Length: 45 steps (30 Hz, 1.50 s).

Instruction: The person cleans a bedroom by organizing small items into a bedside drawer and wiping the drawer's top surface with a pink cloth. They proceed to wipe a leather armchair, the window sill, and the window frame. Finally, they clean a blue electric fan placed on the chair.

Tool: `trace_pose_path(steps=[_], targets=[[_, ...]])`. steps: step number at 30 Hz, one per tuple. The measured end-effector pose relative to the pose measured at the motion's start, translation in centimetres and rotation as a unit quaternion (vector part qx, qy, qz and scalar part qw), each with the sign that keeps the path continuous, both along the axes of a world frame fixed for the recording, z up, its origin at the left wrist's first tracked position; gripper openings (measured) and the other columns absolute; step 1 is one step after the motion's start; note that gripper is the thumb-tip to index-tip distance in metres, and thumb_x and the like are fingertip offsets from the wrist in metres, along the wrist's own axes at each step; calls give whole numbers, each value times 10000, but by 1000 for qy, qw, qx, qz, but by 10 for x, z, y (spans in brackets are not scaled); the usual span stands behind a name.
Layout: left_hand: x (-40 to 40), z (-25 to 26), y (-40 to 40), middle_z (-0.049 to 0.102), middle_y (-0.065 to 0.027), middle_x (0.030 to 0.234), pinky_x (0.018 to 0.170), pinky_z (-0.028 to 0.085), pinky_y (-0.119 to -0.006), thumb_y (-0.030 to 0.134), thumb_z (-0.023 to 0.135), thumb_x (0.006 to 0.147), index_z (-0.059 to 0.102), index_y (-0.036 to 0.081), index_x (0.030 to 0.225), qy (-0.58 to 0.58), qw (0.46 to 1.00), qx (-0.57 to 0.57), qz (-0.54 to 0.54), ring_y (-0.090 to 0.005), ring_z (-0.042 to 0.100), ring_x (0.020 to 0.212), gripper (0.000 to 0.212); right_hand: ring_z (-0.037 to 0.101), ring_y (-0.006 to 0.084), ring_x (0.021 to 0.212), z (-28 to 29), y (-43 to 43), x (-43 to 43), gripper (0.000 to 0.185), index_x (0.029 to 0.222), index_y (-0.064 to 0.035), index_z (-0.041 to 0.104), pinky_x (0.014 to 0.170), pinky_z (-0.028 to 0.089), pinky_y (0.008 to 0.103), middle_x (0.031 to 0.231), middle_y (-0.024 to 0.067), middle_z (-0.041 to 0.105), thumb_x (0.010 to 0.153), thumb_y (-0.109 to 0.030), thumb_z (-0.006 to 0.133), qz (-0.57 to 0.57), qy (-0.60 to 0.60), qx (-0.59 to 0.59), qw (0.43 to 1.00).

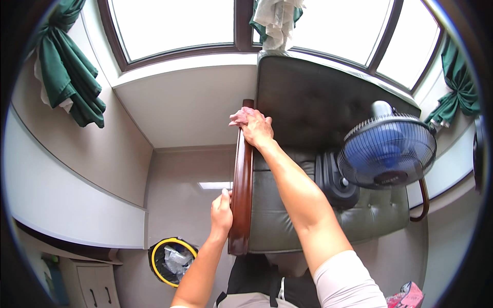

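A bunched pink cloth (241, 116) is under my right hand (259, 129), pressed to the far end of a glossy dark-red wooden armrest (242, 196). The armrest runs along the left side of a dark green leather sofa (277, 208) with a tufted backrest (300, 100). Lower down, my left hand (222, 212) is at the armrest's outer side with the thumb raised. Its fingers are curled and partly hidden, so whether they grip the wood cannot be told.
On the seat stands a fan (387, 150) with blue blades and a dark base (335, 181). A yellow-rimmed bin (154, 260) with clear plastic inside is on the floor at left. Windows with tied green curtains (69, 73) line the far wall. A pink printed bag (406, 296) lies lower right.
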State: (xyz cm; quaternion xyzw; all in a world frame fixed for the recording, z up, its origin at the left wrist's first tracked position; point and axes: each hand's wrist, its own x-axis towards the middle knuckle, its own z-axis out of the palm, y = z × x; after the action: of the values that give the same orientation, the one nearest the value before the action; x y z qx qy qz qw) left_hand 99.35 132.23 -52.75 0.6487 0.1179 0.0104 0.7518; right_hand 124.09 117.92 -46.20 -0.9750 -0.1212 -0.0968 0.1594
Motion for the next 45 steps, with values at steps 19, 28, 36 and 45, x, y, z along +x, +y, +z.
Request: trace_pose_path(steps=[19,28,36,45], targets=[[-97,-30,24,704,-81,1219,1037,530,-380,357,411,1154,598,32,1379,5,947,-300,-112,-224,670,1179,437,536,427,1264,-57,-4,-391,524,1356,-107,701,1085,457,481,1534,177,532,835,-80,754,43,-180,226,956],[-103,-2,-18,697,-32,903,733,528,-303,473,635,1071,692,4,1001,-39,997,-60,-11,-134,645,780,478,579,443,1241,-106,-135,-387,580,1424,-112,643,1073,446,503,1484,181,578,865,-16,766,-218,-216,212,928],[-105,4,-32,620,15,813,664,458,-281,474,571,1105,683,24,932,-74,995,9,69,-93,547,727,494,510,408,1370,-123,-135,-367,547,1419,-123,629,1103,441,518,1549,183,518,888,-148,761,-135,-194,169,957],[-106,-18,-33,411,69,725,613,307,-303,476,588,1101,543,40,775,-142,974,106,142,-81,353,707,547,606,331,1059,-118,-206,-318,239,1087,-180,784,916,508,454,1251,62,681,892,-159,646,-109,-159,-18,981]])
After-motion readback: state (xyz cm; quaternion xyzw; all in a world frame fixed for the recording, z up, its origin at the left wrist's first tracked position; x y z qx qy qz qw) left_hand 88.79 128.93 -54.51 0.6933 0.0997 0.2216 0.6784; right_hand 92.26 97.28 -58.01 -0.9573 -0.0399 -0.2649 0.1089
